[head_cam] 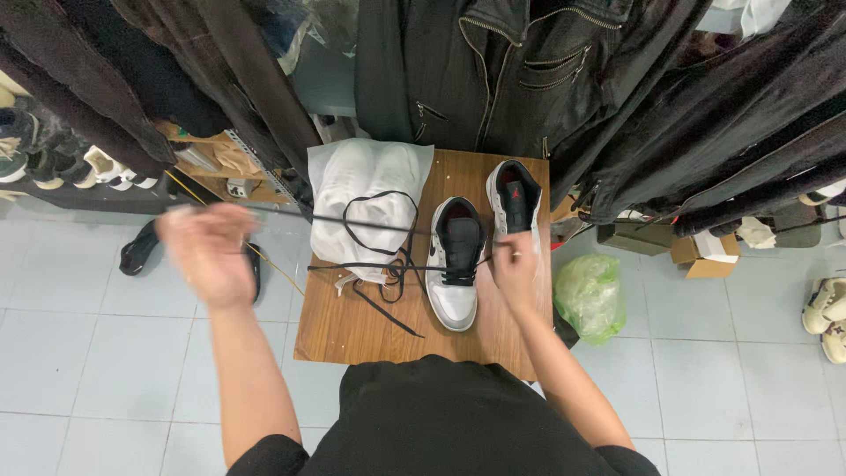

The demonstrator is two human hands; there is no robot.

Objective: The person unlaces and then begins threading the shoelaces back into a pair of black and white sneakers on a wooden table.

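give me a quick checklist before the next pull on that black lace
1. Left hand has the lace: cannot tell, hand is blurred, though the lace runs taut toward it.
2. Right hand steadies the near shoe: ok, it sits at the shoe's side.
3. Shoe flat on the wooden table: ok.
4. Lace free of snags: not ok, loops lie tangled over the white bag.
5. Second shoe out of the way: ok, it stands apart behind.

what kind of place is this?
Probably a small clothing and shoe shop or its stockroom: dark jackets hang overhead, shoes line a shelf, and the hands lace a sneaker on a small wooden table.
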